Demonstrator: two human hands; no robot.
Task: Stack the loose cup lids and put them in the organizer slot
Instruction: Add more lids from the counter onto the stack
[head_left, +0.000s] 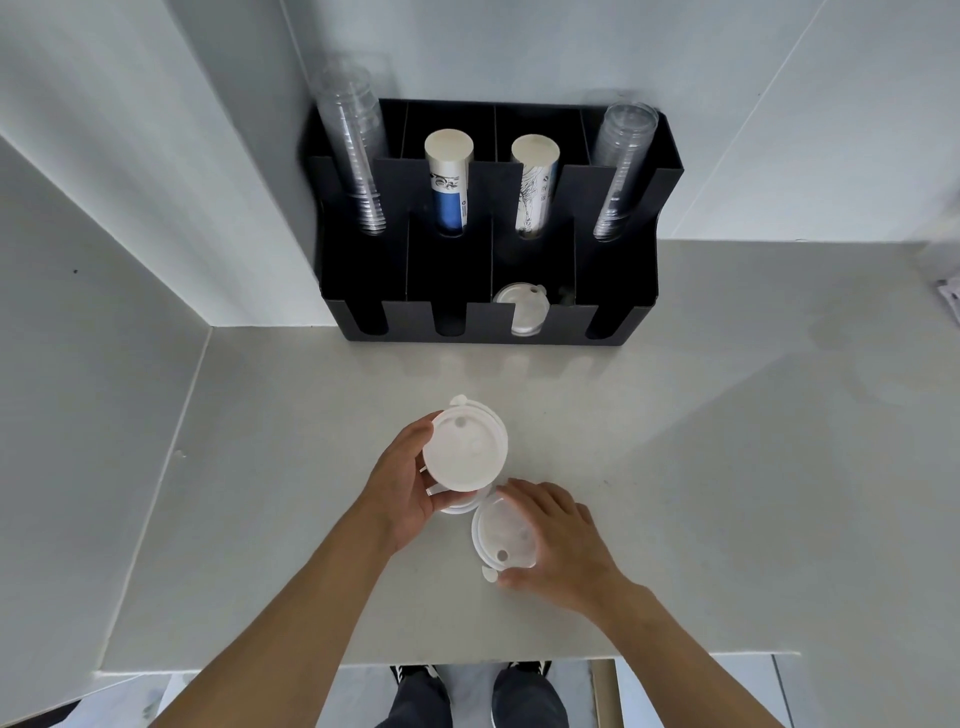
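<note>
My left hand (402, 488) grips a small stack of white cup lids (465, 449) just above the grey counter, thumb on its left rim. Another white lid (501, 538), with a round sip hole and a tab toward me, lies just below and to the right of it. My right hand (558, 540) grips this lid, fingers along its right edge and thumb at its near rim. A black organizer (358, 275) stands at the back. Its third front slot holds several white lids (521, 306).
The organizer's back row holds two stacks of clear cups (353, 150) (621, 171) and two stacks of paper cups (448, 176) (535, 182). White walls close the left side and back. The counter's front edge (415, 660) runs near my forearms.
</note>
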